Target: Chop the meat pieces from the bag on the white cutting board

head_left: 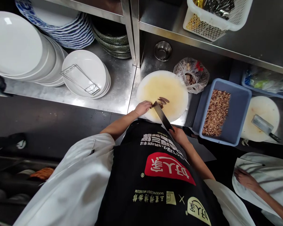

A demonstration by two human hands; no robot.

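On a round white cutting board [151, 88] with a yellowed middle, my left hand [143, 108] is closed over a dark brown piece of meat [152, 106], mostly hidden by the fingers. My right hand [179, 135] grips the handle of a cleaver [163, 116]. Its blade slants up and left across the board, with the tip end close beside my left fingertips. Several thin brown slices [164, 100] lie just beyond the blade. Behind the board to the right sits a clear plastic bag [191, 75] with brown pieces inside.
To the right stands a blue-grey bin [235, 110] partly filled with chopped brown meat [215, 113]. Past it, another cleaver [263, 124] rests on a second board [261, 105]. White plates [85, 62] are stacked left, a small metal bowl [163, 51] behind. A co-worker's hand [246, 179] is at right.
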